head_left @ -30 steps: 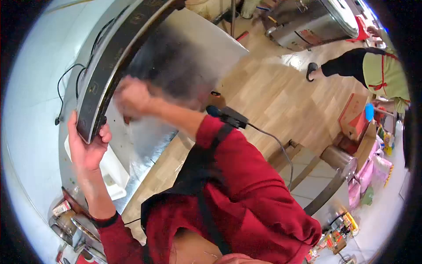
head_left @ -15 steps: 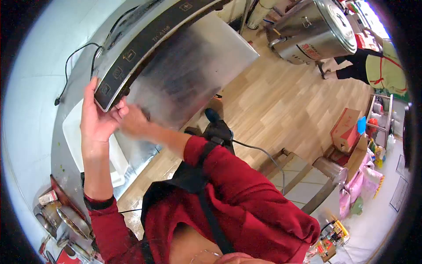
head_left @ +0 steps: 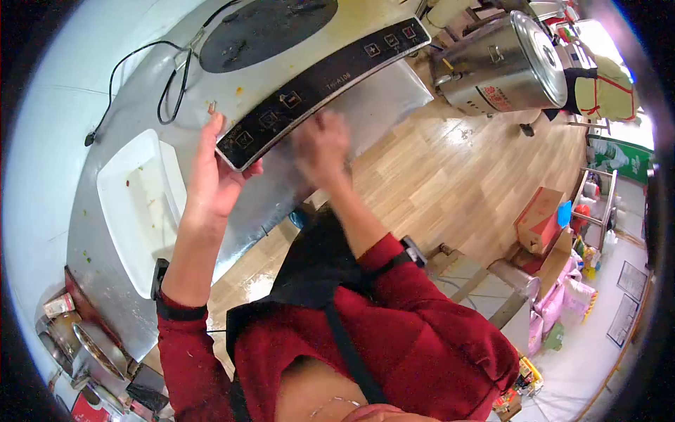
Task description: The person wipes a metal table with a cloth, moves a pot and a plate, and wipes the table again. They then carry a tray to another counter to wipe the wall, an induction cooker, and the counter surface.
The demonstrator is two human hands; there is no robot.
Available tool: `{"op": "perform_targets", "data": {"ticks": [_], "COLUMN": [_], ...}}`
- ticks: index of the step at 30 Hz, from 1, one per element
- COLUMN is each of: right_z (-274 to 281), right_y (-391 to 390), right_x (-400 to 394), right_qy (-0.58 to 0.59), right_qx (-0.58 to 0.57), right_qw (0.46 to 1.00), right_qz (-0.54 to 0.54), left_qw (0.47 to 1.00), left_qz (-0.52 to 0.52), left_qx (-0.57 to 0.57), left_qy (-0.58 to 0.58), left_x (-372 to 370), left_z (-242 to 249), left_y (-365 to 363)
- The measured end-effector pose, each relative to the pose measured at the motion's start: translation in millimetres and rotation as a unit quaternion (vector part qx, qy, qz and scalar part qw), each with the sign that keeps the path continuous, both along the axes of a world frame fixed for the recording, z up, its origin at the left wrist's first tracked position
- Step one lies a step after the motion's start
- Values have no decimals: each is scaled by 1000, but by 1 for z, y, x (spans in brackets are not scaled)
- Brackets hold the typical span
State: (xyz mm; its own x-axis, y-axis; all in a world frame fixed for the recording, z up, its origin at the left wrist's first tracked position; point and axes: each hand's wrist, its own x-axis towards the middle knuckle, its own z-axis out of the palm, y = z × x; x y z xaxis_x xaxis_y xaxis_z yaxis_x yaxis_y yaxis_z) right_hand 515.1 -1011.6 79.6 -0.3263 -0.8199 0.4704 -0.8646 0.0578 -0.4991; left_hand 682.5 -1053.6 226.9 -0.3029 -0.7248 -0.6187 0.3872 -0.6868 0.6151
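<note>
A long black control panel (head_left: 309, 95) with a silver rim and touch symbols slants across the upper middle. My left hand (head_left: 221, 176) grips its near left end, thumb on top and fingers curled under the edge. Close to the panel's lower edge is my right hand (head_left: 322, 146), smeared by motion. Whether it holds anything does not show. Beyond the panel, a dark oval plate (head_left: 271, 32) lies on the stained metal counter (head_left: 98, 232). A white rectangular tray (head_left: 144, 211) sits left of my left hand, with a few specks in it.
A black cable (head_left: 184, 81) loops over the counter. Pans (head_left: 98, 352) crowd the lower left. A large lidded steel pot (head_left: 503, 67) stands at the upper right near another person (head_left: 608, 91). Cardboard boxes (head_left: 538, 218) and pink bags (head_left: 566, 299) are at the right.
The view has shifted, and the whole panel, dark oval plate and more of the tray now show. My right hand has moved rightward from beside my left hand along the panel's edge.
</note>
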Motion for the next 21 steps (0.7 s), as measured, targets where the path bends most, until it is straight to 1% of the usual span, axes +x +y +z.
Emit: {"op": "perform_targets", "data": {"ticks": [1, 3, 5, 6, 8, 10, 11, 12, 13, 14, 15, 16, 18, 20, 21], "right_z": [7, 23, 2, 8, 17, 32, 38, 12, 30, 32, 33, 30, 22, 17, 26], "right_y": [9, 25, 37, 36, 37, 49, 55, 56, 53, 48, 40, 38, 42, 61, 66], "right_x": [27, 80, 103, 102, 90, 36, 9, -22, -40, -54, -60, -54, -32, 3, 20], "right_qy": [-54, -163, -36, -68, -215, -78, -64, 8, -11, 11, 34, 34, 129, 158, 123], "right_qx": [66, 207, 67, 48, 136, 68, 26, 78, 38, 45, 51, 48, 28, 58, 68], "right_qw": [995, 955, 981, 973, 946, 979, 989, 993, 998, 999, 996, 997, 991, 983, 985], "right_qz": [55, 140, 180, 217, 201, 175, 132, 91, 44, -7, -61, -50, 8, 71, 98], "left_qw": [1000, 1000, 999, 999, 1000, 1000, 1000, 1000, 999, 999, 999, 998, 998, 998, 998], "left_qz": [11, 4, 15, 33, 23, -7, 7, 1, -6, 9, -5, -19, -17, -22, -35], "left_qx": [-2, -6, 10, -8, -9, 9, 10, -11, -32, -30, -41, -54, -54, -54, -56], "left_qy": [-2, 9, 42, 14, 17, 17, 18, 13, 6, 2, 0, -1, 0, 1, -15], "left_x": [0, 3, 9, 6, 2, 6, 7, 5, 4, 5, 4, 3, 3, 5, 6], "left_z": [-3, -19, -45, -46, -52, -57, -61, -66, -71, -76, -80, -85, -100, -108, -111], "left_y": [2, 2, 1, 4, 6, 9, 11, 13, 14, 17, 18, 19, 20, 17, 17]}}
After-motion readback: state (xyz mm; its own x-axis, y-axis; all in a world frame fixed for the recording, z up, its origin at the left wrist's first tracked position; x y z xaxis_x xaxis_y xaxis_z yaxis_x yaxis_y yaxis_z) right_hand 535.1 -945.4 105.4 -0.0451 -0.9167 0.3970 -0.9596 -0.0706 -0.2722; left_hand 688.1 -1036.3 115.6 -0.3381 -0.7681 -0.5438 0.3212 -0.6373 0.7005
